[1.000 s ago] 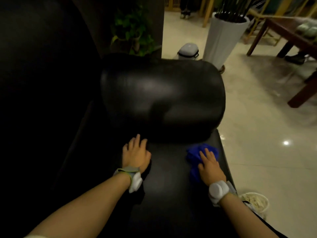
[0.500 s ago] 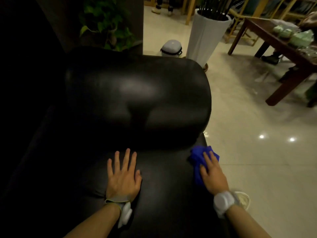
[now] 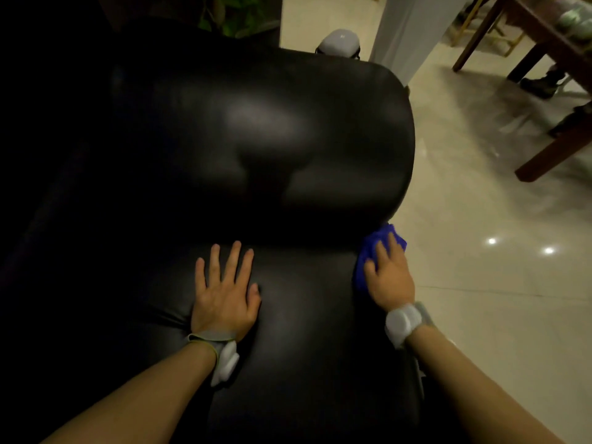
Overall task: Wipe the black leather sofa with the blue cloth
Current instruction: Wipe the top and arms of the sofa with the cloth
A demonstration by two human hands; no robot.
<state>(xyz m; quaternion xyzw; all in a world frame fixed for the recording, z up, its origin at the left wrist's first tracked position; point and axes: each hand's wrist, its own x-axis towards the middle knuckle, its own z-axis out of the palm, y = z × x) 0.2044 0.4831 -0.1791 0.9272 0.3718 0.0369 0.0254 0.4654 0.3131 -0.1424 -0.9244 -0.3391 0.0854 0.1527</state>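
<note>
Head view: the left hand (image 3: 224, 296) lies flat, fingers spread, on the seat of the black leather sofa (image 3: 256, 149) at lower centre. Right of it, the right hand (image 3: 389, 277) presses the blue cloth (image 3: 368, 251) with straight fingers at the seat's right edge, under the armrest.

Black sofa (image 3: 256, 139), blue cloth (image 3: 376, 248), cream floor (image 3: 480, 283)

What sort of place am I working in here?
Probably a lounge or tea room: a black leather sofa, a polished tile floor, and a dark wooden table nearby.
</note>
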